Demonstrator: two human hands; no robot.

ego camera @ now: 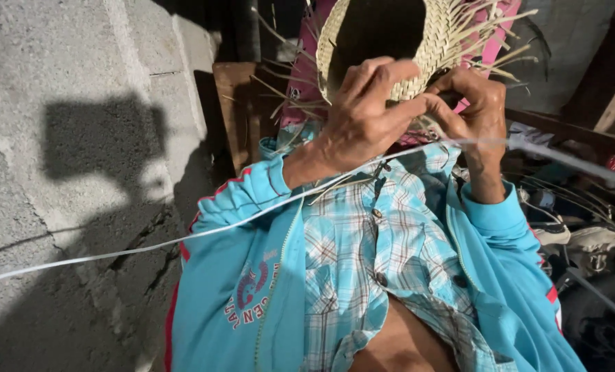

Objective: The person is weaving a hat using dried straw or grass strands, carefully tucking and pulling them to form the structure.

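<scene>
Hands, left (362,120) and right (476,110), grip shut on woven basket (390,41), its opening facing the camera.

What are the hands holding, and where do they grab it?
Both hold a half-woven straw basket. The left hand grips its woven rim, fingers over the edge; the right hand pinches the weave beside it.

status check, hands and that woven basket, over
Left hand gripping woven basket rim. Right hand pinching the weave beside it. Long pale strip trails across jacket. Nothing blocking.
</scene>
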